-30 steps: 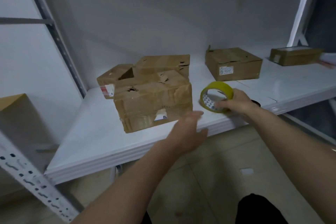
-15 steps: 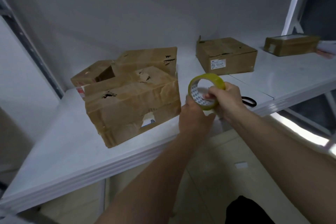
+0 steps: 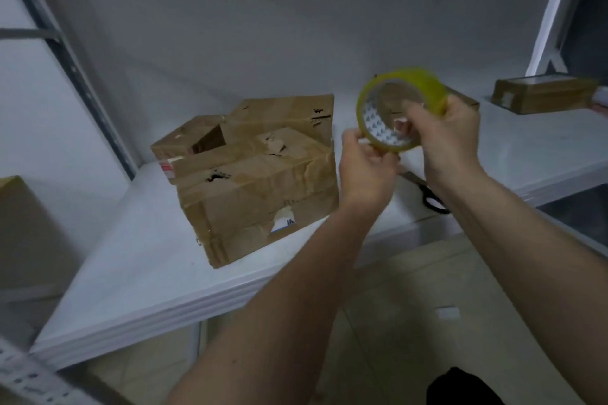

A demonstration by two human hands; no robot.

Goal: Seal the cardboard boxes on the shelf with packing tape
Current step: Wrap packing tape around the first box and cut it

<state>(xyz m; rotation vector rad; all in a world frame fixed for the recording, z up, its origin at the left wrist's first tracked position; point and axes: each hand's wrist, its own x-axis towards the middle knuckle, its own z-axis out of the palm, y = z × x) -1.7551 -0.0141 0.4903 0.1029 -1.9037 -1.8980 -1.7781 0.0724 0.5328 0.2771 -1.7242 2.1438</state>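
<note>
A yellow roll of packing tape [image 3: 424, 84] is held up in front of me, above the shelf's front edge. My right hand [image 3: 447, 138] grips the roll with fingers through its core. My left hand [image 3: 367, 166] pinches the roll's lower left rim. A torn, crumpled cardboard box [image 3: 260, 187] sits on the white shelf [image 3: 131, 266] just left of my hands, with a second worn box [image 3: 279, 118] behind it. The second box's near corner gapes open.
Black-handled scissors [image 3: 427, 196] lie on the shelf under my right wrist. Another box [image 3: 539, 95] rests far right, and one more box [image 3: 468, 103] is mostly hidden behind my right hand. A grey shelf upright [image 3: 65, 52] stands at the left, a white upright [image 3: 552, 10] at the right.
Both hands have lifted the tape roll higher and to the right, away from the box. My left hand shifted from behind the roll to pinching its lower rim. The camera moved closer.
</note>
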